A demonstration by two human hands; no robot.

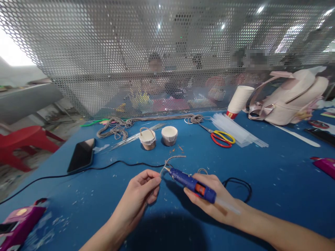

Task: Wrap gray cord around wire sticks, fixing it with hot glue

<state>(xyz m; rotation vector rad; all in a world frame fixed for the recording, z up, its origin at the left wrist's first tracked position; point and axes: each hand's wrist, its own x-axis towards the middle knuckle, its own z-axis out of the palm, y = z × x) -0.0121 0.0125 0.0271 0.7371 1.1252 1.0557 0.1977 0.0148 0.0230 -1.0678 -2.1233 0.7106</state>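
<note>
Left hand (pixel 141 191) pinching grey cord (pixel 178 156) between thumb and fingertips; right hand (pixel 221 190) wrapped round blue glue gun (pixel 183 177), nozzle right by cord. Far as we can tell: one small pot (pixel 148 143) wears loop handle (pixel 141 130), neighbouring pot (pixel 169 138) has none, our cord's on neither yet. Both on table (pixel 99 198) beyond our hands. Black cable (pixel 104 167) kinda in way, snaking between. Scissors (pixel 222 138), clear sticks (pixel 232 129) off right; phone (pixel 82 155) left.

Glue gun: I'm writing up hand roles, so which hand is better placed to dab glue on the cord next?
Probably the right hand: it grips the glue gun, nozzle beside the cord, while the left hand pinches that cord.
</note>
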